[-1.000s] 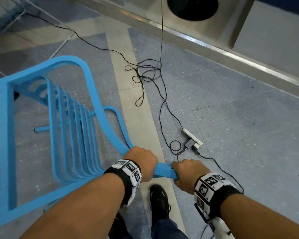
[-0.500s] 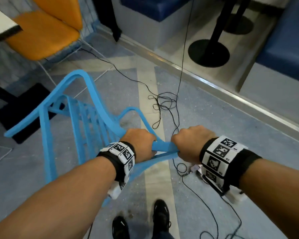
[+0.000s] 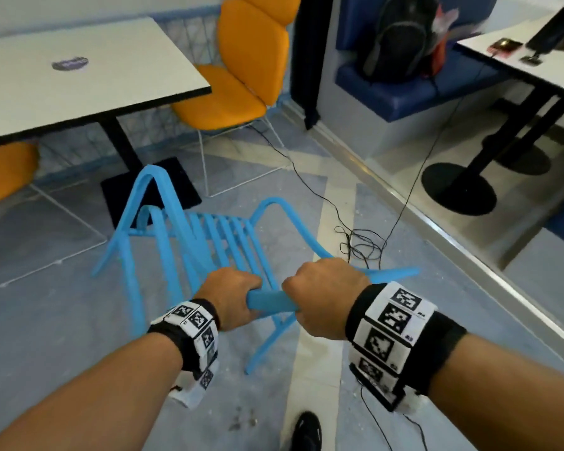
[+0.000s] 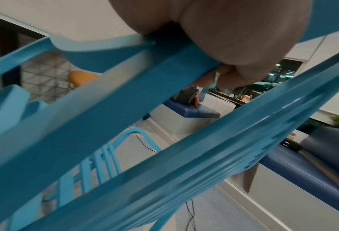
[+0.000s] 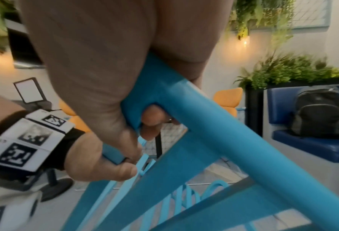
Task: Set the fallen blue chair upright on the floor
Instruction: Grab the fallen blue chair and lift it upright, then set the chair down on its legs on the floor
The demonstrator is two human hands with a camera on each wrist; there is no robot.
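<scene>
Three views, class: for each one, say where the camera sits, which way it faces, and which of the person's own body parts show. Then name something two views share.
Head: worn on the head, looking down and forward at the blue chair; both forearms, left hand, right hand, one shoe.
Left wrist: beneath the left hand, looking along its grip on the chair frame.
Right wrist: beneath the right hand, facing likewise; the left hand shows too.
Shared: backpack on the blue bench.

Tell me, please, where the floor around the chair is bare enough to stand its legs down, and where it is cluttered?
Bare floor lies left of the blue chair, between it and the black table base, and in front of the left hand. Right of the right hand it is crowded: tangled black cables run toward the metal floor strip. The person's shoe stands below.
</scene>
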